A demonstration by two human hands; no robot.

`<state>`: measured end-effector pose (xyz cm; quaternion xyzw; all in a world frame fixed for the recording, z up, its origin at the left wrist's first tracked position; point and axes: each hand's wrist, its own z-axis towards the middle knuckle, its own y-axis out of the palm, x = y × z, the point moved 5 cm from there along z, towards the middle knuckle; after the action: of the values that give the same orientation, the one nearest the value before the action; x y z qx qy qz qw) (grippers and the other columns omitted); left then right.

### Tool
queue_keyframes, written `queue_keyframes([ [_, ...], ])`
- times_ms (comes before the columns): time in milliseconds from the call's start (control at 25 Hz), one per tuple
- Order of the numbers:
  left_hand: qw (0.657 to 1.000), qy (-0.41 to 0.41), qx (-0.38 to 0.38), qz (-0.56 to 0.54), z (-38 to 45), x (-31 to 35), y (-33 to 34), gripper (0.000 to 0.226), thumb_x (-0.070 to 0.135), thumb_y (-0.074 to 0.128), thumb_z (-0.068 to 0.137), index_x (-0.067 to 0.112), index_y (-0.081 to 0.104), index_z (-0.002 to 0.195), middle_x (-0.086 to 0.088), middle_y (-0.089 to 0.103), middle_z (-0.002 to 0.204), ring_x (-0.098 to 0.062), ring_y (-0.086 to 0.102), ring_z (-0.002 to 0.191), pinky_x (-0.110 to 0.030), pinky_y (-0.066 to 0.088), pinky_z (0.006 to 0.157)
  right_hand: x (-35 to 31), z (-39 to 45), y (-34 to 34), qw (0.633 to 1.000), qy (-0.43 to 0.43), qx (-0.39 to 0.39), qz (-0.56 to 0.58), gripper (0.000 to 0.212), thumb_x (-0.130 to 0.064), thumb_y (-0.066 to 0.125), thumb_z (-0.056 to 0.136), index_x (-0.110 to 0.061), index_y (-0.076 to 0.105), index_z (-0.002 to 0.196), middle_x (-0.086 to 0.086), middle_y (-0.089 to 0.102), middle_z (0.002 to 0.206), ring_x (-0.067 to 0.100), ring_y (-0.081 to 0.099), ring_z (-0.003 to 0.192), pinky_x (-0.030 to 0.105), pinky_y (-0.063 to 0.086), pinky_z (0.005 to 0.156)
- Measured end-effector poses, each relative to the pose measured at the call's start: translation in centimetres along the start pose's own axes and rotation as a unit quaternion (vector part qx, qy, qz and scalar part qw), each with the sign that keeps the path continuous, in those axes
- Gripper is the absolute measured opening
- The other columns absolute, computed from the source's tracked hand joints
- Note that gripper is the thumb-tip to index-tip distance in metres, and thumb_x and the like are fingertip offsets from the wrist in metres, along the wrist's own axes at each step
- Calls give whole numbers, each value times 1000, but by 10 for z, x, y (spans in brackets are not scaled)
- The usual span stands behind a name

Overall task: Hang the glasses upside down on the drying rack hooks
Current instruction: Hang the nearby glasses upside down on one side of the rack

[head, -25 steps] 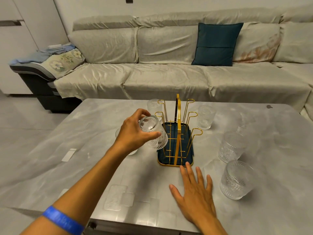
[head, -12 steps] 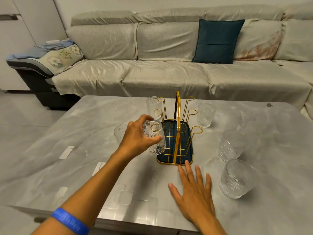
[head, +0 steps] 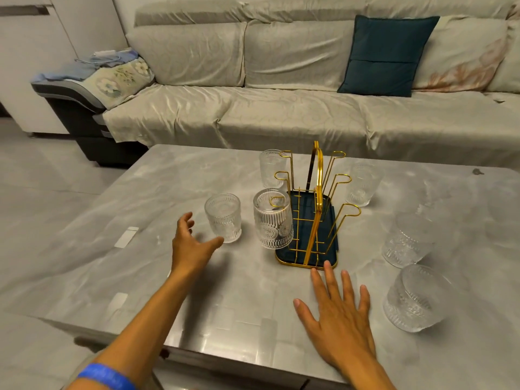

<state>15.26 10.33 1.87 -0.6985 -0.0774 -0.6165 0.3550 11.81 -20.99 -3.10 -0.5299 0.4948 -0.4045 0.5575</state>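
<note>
With one glass (head: 272,219) hung, the left hand (head: 194,243), fingers apart and empty, should grip the next glass (head: 223,217) low before flipping it.

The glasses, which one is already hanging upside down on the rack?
The glass on the rack's near-left hook, base up; the other five stand on the table.

Rack (head: 308,220) mid-table (head: 140,198), one glass (head: 272,218) hung on its left, upright glass (head: 222,217) further left.
</note>
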Motion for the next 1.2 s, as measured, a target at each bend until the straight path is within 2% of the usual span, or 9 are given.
queue_keyframes([
  [80, 998, 10, -60, -2, 13, -1, 18, 100, 18, 91, 63, 23, 32, 144, -9, 46, 144, -29, 46, 128, -44, 42, 103, -1, 1, 0, 1000, 0, -6, -4, 78, -81, -13, 73, -38, -34, 135, -5, -38, 150, 23, -32, 137, 56, -18, 109],
  [160, 995, 17, -89, -51, 24, 0, 31, 98, 15, 93, 60, 24, 36, 140, -5, 52, 139, -26, 52, 122, -42, 46, 100, 0, 1, 1, 1000, 1, -8, -2, 77, -81, -13, 73, -39, -35, 134, -5, -38, 150, 23, -32, 137, 55, -18, 109],
  [280, 995, 22, -83, -58, 33, -1, 39, 90, 15, 93, 59, 21, 44, 134, -4, 57, 131, -26, 57, 116, -44, 50, 97, 0, 3, 2, 1000, 6, -8, 2, 77, -81, -14, 72, -40, -36, 133, -7, -39, 149, 22, -32, 137, 54, -21, 109],
  [440, 996, 35, -84, 15, 37, 7, 32, 81, 26, 94, 57, 21, 46, 122, -8, 59, 123, -28, 59, 107, -38, 53, 85, 0, 3, 3, 1000, 7, -8, 4, 79, -82, -12, 72, -40, -32, 135, -7, -40, 148, 22, -33, 136, 54, -22, 108],
  [640, 985, 129, -85, 78, 41, 79, -13, 87, 48, 92, 52, 28, 46, 123, 1, 57, 109, -16, 61, 89, -22, 51, 61, -1, 2, 4, 1000, 4, 1, 6, 77, -82, -12, 73, -40, -34, 135, -8, -41, 148, 21, -32, 137, 53, -23, 107],
  [760, 984, 164, -66, 28, 39, 136, -35, 88, 58, 89, 43, 31, 47, 115, 2, 60, 102, -12, 64, 82, -21, 54, 53, 0, 3, 4, 1000, 8, -1, 7, 79, -82, -10, 74, -39, -30, 137, -8, -41, 146, 22, -32, 137, 54, -23, 107],
  [960, 967, 242, -61, 56, 37, 213, -18, 79, 68, 85, 48, 26, 62, 111, 4, 69, 100, -12, 68, 85, -28, 57, 71, 0, 4, 4, 1000, 13, -6, 11, 82, -83, -11, 72, -38, -28, 139, -7, -41, 147, 23, -32, 136, 55, -23, 106],
  [1120, 951, 264, -101, 129, 36, 234, 26, 79, 53, 87, 56, 19, 54, 119, 0, 59, 106, -19, 62, 92, -35, 57, 76, 0, 6, 4, 1000, 13, -12, 12, 86, -83, -14, 70, -39, -22, 142, -7, -38, 148, 23, -29, 138, 54, -22, 106],
  [1200, 941, 271, -140, 149, 36, 232, 46, 77, 48, 88, 59, 18, 54, 121, -3, 64, 111, -18, 62, 95, -33, 57, 77, 0, 7, 3, 1000, 13, -16, 10, 87, -83, -14, 69, -39, -21, 143, -6, -37, 148, 24, -27, 139, 55, -20, 106],
])
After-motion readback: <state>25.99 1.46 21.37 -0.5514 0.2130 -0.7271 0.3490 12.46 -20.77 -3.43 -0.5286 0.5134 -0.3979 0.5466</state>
